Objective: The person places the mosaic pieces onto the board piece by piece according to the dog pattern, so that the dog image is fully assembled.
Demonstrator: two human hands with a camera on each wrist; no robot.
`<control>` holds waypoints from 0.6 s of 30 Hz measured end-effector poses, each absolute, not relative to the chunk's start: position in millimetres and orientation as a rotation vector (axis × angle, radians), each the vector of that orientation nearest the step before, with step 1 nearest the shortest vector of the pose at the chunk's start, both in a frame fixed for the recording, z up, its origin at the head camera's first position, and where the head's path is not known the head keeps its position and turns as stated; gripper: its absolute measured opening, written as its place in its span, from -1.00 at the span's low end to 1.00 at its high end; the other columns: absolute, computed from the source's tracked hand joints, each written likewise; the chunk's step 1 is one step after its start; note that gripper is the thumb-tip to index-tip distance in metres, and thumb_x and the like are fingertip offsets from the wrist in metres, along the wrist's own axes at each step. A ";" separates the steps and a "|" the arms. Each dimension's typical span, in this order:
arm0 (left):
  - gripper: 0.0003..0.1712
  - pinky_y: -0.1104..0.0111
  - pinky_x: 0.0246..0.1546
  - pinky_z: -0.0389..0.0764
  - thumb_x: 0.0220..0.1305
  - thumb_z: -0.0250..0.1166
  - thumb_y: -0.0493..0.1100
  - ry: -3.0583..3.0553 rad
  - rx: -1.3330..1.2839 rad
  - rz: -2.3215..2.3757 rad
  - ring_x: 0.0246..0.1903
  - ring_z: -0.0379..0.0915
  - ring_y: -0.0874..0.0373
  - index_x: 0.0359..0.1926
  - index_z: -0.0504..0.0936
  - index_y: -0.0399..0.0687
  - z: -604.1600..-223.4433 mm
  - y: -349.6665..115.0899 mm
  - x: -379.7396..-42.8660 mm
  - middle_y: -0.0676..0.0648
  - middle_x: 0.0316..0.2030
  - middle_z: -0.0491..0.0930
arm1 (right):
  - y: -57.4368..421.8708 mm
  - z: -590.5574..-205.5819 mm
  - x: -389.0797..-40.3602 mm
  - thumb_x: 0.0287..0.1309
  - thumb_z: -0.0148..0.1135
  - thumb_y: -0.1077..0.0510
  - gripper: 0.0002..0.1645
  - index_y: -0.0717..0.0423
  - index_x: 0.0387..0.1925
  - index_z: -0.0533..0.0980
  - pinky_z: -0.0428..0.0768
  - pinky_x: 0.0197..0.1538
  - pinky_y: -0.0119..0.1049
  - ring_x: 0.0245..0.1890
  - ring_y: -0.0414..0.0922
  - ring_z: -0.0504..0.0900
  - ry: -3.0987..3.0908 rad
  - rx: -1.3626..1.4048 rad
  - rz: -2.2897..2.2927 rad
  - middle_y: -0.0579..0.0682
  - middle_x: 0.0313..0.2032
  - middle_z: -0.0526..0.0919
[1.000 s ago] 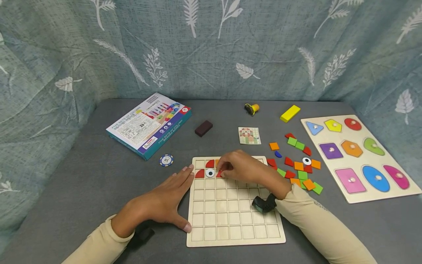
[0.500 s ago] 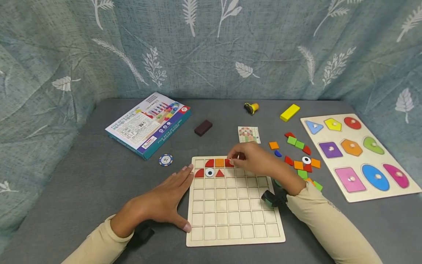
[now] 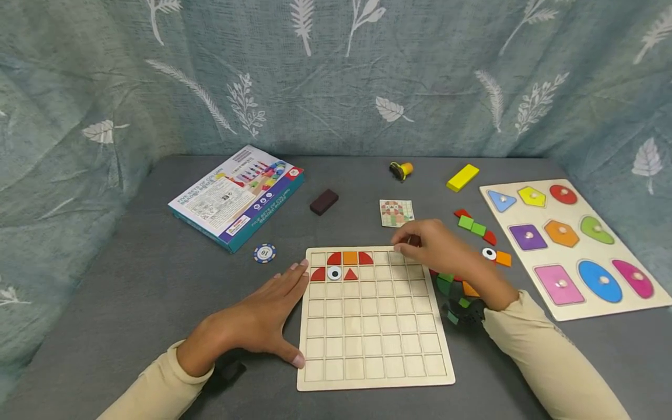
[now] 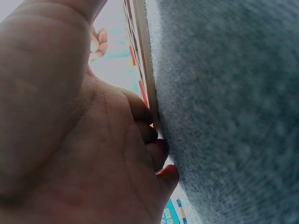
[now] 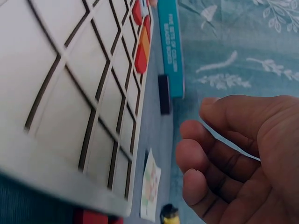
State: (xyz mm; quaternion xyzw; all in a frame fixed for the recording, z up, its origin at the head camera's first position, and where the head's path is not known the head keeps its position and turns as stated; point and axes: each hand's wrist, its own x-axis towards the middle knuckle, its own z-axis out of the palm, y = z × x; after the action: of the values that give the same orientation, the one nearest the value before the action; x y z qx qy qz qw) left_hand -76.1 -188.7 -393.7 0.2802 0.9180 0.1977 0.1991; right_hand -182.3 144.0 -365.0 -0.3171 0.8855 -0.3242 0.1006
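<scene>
On the grey counter (image 3: pixel 105 326), a teal-edged box (image 3: pixel 236 201) lies at far left. Next, the left hand (image 3: pixel 254 312) rests with fingers straight and thumb spread along the left edge of the gridded wooden board (image 3: pixel 362 326); a poker chip (image 3: pixel 265 252) is just beyond, then a dark block (image 3: pixel 324 202). The board's top two rows hold red curved tiles (image 3: pixel 318 274), an eye disc (image 3: pixel 334 273), an orange square (image 3: pixel 350 258) and a red triangle (image 3: pixel 350 274). Past the far edge lies a pattern card (image 3: pixel 396 213). The right hand (image 3: pixel 438 248) hovers over the upper right corner, fingers loosely bent, nothing visible between them. Rightward, loose tiles (image 3: pixel 478 228) are scattered; the forearm hides some, so their number is unclear. A yellow block (image 3: pixel 462 178) and a knobbed shape puzzle (image 3: pixel 573 256) come last.
</scene>
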 end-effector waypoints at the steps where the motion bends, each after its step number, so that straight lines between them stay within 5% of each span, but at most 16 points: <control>1: 0.61 -0.03 0.40 -0.21 -0.30 0.49 0.48 2.568 0.788 0.559 0.47 -0.44 -0.10 0.52 -0.19 -0.28 -393.0 -189.3 -75.6 -0.19 0.52 -0.37 | 146.3 -364.7 -182.7 0.29 0.22 0.26 -0.84 0.21 -0.14 0.64 0.52 -0.37 -0.23 -0.45 -0.16 0.52 2.623 -0.930 -0.960 -0.04 -0.34 0.65; 18: 0.61 0.00 0.41 -0.21 -0.30 0.49 0.48 2.566 0.796 0.570 0.47 -0.45 -0.07 0.52 -0.20 -0.27 -393.6 -191.7 -75.7 -0.18 0.52 -0.37 | 220.4 -351.5 -178.9 0.30 0.24 0.18 -0.77 0.26 -0.12 0.64 0.54 -0.36 -0.28 -0.39 -0.10 0.52 2.858 -0.716 -0.871 -0.01 -0.30 0.65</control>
State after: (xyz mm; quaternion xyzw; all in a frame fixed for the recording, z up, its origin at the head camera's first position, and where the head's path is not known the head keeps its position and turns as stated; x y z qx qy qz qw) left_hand -75.7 -191.7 -393.6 0.2841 0.9162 0.2035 0.1961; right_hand -178.9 220.4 -351.5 -0.2330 0.9297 -0.2833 0.0344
